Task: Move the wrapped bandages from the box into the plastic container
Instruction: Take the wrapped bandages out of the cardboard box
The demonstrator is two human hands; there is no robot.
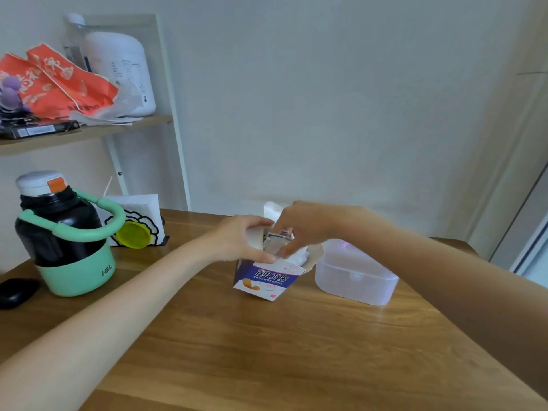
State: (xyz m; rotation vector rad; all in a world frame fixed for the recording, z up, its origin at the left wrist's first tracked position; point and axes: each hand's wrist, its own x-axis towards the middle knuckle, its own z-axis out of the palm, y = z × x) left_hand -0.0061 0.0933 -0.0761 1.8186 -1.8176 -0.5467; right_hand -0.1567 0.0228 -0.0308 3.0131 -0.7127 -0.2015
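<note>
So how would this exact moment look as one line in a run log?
left hand holds box | right hand pinches wrapped bandages at box mouth | plastic container beside box

Blue-and-white box point(264, 277), translucent pale container point(354, 274), mint-and-black flask point(63, 235), brown wood-grain table point(267, 351).

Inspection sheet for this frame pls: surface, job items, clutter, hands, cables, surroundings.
Surface: wooden table, bare wood in front of the box.
Job's things: bandage box upright, top flaps open; wrapped bandages at its mouth; plastic container right of the box, lid appears closed.
Clutter: black-and-green bottle, napkin holder, yellow cap, black case, all at the left.
Grippers: left hand grips the box top; right hand pinches the bandages.
Cables: nothing seen.
Surroundings: shelf with red bags; pale wall.
</note>
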